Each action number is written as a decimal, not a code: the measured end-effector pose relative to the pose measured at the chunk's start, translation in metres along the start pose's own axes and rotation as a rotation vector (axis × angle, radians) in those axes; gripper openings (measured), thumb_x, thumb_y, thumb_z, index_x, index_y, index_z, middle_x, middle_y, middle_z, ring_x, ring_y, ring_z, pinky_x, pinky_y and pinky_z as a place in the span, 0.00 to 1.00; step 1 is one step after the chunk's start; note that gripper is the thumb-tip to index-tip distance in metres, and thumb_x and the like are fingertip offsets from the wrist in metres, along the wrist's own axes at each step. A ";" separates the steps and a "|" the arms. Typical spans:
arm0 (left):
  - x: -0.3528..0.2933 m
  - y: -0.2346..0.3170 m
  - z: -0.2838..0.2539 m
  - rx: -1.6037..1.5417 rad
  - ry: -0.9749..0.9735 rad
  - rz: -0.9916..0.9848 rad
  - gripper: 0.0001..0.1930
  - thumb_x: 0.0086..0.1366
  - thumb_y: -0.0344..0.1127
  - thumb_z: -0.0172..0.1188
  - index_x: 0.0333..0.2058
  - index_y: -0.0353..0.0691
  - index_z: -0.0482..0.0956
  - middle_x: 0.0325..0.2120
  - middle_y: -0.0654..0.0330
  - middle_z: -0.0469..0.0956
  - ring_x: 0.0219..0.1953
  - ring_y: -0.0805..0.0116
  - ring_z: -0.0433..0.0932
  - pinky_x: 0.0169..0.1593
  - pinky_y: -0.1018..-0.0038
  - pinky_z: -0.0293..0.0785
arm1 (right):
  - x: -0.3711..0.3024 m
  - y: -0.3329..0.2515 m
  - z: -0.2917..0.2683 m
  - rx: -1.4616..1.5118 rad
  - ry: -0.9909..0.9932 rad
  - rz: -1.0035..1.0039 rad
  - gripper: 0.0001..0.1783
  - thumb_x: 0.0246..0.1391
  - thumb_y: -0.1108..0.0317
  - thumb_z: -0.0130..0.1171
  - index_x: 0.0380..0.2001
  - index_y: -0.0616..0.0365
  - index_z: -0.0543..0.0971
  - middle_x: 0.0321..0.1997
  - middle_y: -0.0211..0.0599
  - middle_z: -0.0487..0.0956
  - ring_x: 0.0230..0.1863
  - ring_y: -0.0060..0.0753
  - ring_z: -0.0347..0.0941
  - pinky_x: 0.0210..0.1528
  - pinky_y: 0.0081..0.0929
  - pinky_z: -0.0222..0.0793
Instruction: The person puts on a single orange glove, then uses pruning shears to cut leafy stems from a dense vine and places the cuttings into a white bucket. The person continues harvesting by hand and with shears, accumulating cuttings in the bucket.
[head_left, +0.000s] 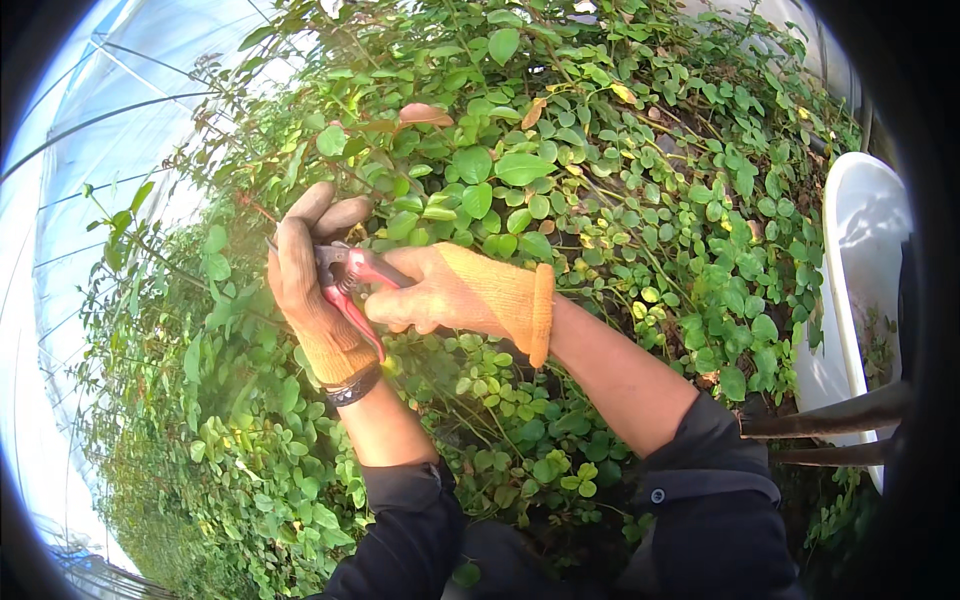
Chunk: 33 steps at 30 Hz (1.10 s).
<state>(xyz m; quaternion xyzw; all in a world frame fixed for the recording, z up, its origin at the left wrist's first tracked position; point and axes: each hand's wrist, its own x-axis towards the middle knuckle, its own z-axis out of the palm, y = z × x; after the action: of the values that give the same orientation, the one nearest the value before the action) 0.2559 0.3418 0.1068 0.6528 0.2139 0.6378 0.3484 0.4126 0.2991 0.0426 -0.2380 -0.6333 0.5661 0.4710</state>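
Observation:
My right hand (455,285), in an orange-yellow knit glove, grips a pair of pruning shears (350,315) with red handles. The handles are spread apart, and the blades reach left behind the fingers of my left hand (305,265). That hand wears a matching glove with browned fingertips, and a dark band circles its wrist. Its fingers are bent inward among the leafy stems at the shears' head; what lies inside them is hidden. A thin reddish stem (257,207) runs up to these fingers. Dense green bushes (600,210) surround both hands, with some reddish and yellowing leaves.
A white tub (845,260) stands at the far right, with dark bars (830,415) in front of it. Along the left rises translucent plastic sheeting (110,130) on curved dark ribs. Foliage spreads beneath my forearms and close to my dark sleeves.

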 end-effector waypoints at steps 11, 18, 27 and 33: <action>0.003 0.000 0.025 0.378 0.091 0.230 0.22 0.84 0.45 0.54 0.55 0.30 0.87 0.41 0.54 0.91 0.42 0.69 0.87 0.49 0.71 0.82 | -0.021 -0.011 0.034 0.115 0.213 -0.130 0.37 0.60 0.58 0.71 0.68 0.61 0.72 0.49 0.28 0.80 0.46 0.20 0.74 0.45 0.24 0.70; 0.004 0.005 0.015 0.213 0.088 0.131 0.25 0.84 0.48 0.54 0.58 0.29 0.84 0.44 0.50 0.91 0.47 0.62 0.89 0.59 0.67 0.80 | -0.025 -0.020 0.007 0.049 0.533 -0.270 0.39 0.59 0.65 0.65 0.71 0.71 0.72 0.37 0.29 0.78 0.35 0.23 0.76 0.40 0.22 0.73; -0.003 0.026 0.023 0.179 0.068 0.094 0.22 0.83 0.45 0.57 0.58 0.30 0.85 0.42 0.57 0.91 0.40 0.75 0.81 0.49 0.75 0.75 | -0.049 0.023 -0.105 0.317 1.064 -0.328 0.32 0.65 0.78 0.61 0.72 0.67 0.69 0.36 0.35 0.79 0.28 0.30 0.77 0.31 0.25 0.74; -0.010 0.037 0.033 0.269 0.036 0.043 0.24 0.83 0.47 0.56 0.58 0.31 0.86 0.43 0.54 0.91 0.48 0.67 0.87 0.58 0.69 0.78 | -0.061 0.153 -0.160 0.511 1.229 0.059 0.05 0.66 0.70 0.61 0.42 0.58 0.80 0.28 0.33 0.77 0.25 0.30 0.72 0.27 0.31 0.68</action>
<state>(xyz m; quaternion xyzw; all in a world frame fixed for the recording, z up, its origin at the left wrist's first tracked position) 0.2813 0.3042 0.1290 0.6864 0.2897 0.6223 0.2400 0.5426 0.3645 -0.1351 -0.4155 -0.0888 0.4724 0.7722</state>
